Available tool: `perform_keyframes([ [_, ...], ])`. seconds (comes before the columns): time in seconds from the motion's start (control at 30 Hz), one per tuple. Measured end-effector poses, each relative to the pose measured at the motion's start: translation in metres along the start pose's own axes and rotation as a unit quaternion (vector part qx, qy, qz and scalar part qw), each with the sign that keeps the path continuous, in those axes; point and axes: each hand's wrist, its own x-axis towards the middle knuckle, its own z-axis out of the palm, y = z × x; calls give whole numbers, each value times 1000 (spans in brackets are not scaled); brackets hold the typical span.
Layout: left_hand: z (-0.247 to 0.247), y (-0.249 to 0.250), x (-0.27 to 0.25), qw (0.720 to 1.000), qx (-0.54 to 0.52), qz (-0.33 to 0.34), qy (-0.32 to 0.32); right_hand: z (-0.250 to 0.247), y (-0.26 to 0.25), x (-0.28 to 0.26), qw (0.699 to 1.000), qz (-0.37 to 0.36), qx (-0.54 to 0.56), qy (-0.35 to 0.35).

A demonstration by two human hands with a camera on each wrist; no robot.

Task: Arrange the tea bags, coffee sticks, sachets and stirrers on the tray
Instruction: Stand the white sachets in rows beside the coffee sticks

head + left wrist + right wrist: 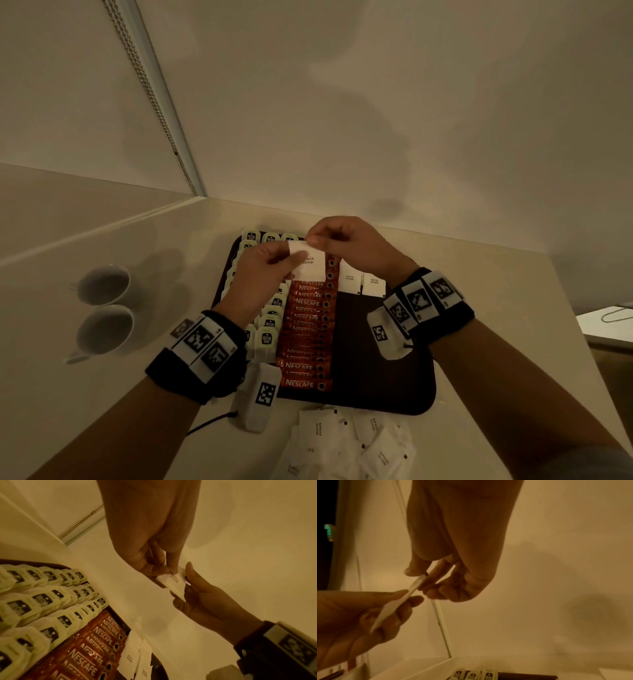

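both hands up over the far end of the tray (394, 394) — left hand (260, 274) pinching the near-left edge of a white sugar sachet (308, 262) between thumb and fingers, right hand (346, 245) pinching its far corner, other fingers curled in. the sachet is held in the air between them, above the top of the coffee column, clear of the tray. it's flat-ish, tilted, its print reading upside down from the head view, so its top faces the person; the long axis looks to run toward and away from the person, roughly in line with the sachets (361, 282) already laid down — hard to be surer than that.

moving outward: tea bags (269, 334) fill the left side in rows, coffee sticks (305, 342) run down the middle in a neat overlapped column, both looking finished. right side, only a couple of sachets sit at the far end, and the rest of that dark area is bare. a loose pile of sachets (349, 445) waits on the counter (171, 240) just below the tray. no stirrers that i can make out. two cups (104, 308) sit off left. my call — past halfway, with the sachet section barely started.
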Motion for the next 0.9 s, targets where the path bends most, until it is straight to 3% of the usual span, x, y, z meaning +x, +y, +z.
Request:
perform_keyframes([
  [0.13,-1,-1,-8,999,36,31,-24,4,-4,-2,999,-15,-22,42],
  [0.37,2,-6,-9,996,60,54,-42,1,-10,-6,995,-33,-96,25],
  [0.5,3,-6,-4,993,80,75,-46,-3,-10,-9,997,11,-54,54],
  [0.6,3,-8,-2,997,37,67,-1,-7,-8,-11,995,41,-40,76],
  [0.7,2,-8,-1,995,-41,51,69,-12,-5,-15,996,90,13,11],
  [0.8,2,0,3,997,3,63,37,-6,-5,-21,989,119,10,-87],
  [0.9,4,7,6,994,60,92,8,3,-4,-21,995,84,32,-46],
])
